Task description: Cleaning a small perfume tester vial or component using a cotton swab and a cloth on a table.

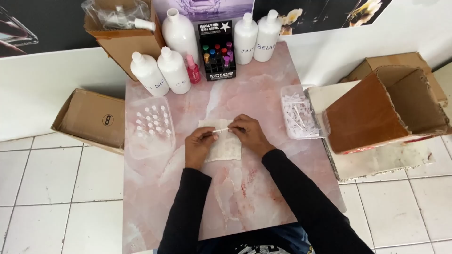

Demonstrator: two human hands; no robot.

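Small white vial [220,130], thin as a stick, is held level just above a pale cloth [225,146] at the middle of the pink marbled table [263,89]. It is pinched at both ends, probably so that it stays steady over the cloth and anything that drips lands there rather than on the tabletop.

Going by size, the open cardboard box [376,115] lies tipped on its side on the person's right, its mouth turned up and away from them. A flatter carton [89,120] rests on the floor tiles on the left. Along the back edge stand white plastic bottles [160,68] and a black display rack [217,59] of coloured vials, out of the way of the elbows yet within reach. A clear tray [149,127] on the left holds rows of white-capped vials upright, which I take to be the orderly lot. The clear tub [301,115] on the right holds a loose heap of white sticks.

The left hand [200,146] is closed to a fingertip pinch on the vial's left end. The right hand [247,134] is curled the same way, gripping the other end.
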